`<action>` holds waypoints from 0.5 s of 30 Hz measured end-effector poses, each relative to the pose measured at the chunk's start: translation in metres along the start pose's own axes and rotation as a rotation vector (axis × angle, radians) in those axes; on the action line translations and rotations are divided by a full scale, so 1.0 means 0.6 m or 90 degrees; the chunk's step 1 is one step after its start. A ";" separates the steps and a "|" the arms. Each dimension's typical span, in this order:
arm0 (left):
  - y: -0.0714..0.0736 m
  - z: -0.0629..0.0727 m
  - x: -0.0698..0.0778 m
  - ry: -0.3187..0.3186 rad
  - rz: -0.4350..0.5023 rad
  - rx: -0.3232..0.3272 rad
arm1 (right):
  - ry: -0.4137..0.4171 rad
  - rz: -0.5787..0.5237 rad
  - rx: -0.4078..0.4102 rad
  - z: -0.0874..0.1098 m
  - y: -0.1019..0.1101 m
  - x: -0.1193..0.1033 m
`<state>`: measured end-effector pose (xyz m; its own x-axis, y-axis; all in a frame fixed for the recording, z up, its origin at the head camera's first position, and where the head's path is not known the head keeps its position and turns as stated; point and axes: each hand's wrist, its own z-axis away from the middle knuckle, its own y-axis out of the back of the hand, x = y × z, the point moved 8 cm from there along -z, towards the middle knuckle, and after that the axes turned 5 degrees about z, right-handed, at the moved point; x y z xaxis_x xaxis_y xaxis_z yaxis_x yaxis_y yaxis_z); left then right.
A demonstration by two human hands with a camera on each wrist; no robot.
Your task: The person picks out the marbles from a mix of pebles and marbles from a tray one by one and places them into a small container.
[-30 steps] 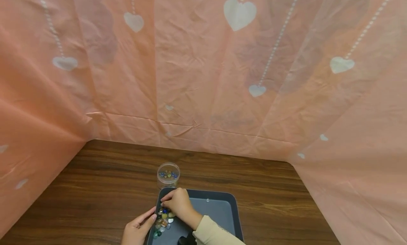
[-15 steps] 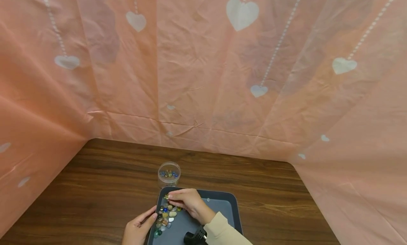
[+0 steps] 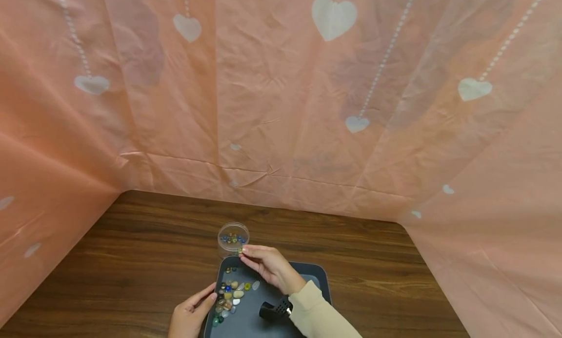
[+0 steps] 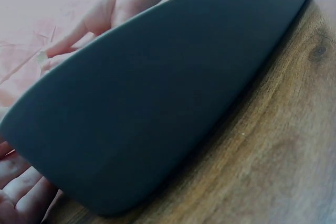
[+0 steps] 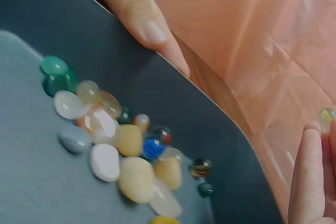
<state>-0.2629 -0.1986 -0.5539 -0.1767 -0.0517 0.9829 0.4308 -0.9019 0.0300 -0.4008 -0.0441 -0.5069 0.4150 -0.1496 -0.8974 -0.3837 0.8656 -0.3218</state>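
Note:
My left hand (image 3: 190, 312) grips the left rim of a dark grey tray (image 3: 324, 284), its thumb over the edge in the right wrist view. Between the fingertips of my right hand (image 3: 275, 270) is a clear marble (image 5: 327, 114) with a yellow streak, held up past the tray's far left corner, close by the near side of a round clear jar (image 3: 232, 248). Blue and amber marbles (image 3: 232, 239) show inside the jar. Smooth pebbles (image 5: 137, 179) mixed with marbles, among them a blue marble (image 5: 154, 149), lie along the tray's left side.
A black wrist device (image 3: 275, 310) sits below my right hand, over the tray. The tray stands on a brown wood-grain table (image 3: 377, 265). Pink cloth (image 3: 281, 109) printed with white hearts walls in the back and both sides.
My right hand has picked a marble from the tray's far left corner and carried it up and right toward the jar. My left hand has stayed on the rim.

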 end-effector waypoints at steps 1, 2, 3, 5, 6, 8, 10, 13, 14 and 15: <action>0.001 0.000 0.000 0.000 -0.004 0.000 | 0.005 0.003 0.005 -0.001 0.000 -0.005; 0.001 0.000 0.000 0.000 -0.008 0.000 | 0.014 0.010 0.009 -0.003 -0.001 -0.010; 0.002 0.000 0.000 0.000 -0.011 0.000 | 0.021 0.019 0.016 -0.005 -0.001 -0.016; 0.002 0.000 0.000 0.001 -0.012 0.000 | 0.040 0.047 0.030 -0.008 -0.003 -0.028; 0.002 0.000 0.000 0.002 -0.010 -0.002 | 0.054 0.072 0.036 -0.010 -0.005 -0.035; 0.001 0.001 -0.001 0.006 -0.005 -0.004 | 0.090 0.142 0.055 -0.013 -0.010 -0.050; 0.001 0.001 -0.001 0.009 0.001 -0.007 | 0.139 0.230 0.081 -0.015 -0.016 -0.068; 0.001 0.001 -0.001 0.012 0.004 -0.011 | 0.215 0.379 0.134 -0.017 -0.026 -0.094; 0.001 0.000 -0.001 0.011 0.005 -0.012 | 0.240 0.429 0.151 -0.017 -0.031 -0.102; 0.001 0.000 -0.001 0.010 0.005 -0.014 | 0.262 0.475 0.166 -0.018 -0.036 -0.109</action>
<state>-0.2625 -0.1989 -0.5547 -0.1880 -0.0652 0.9800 0.4132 -0.9104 0.0187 -0.4282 -0.0585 -0.4447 -0.2167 0.3807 -0.8989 -0.2144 0.8798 0.4243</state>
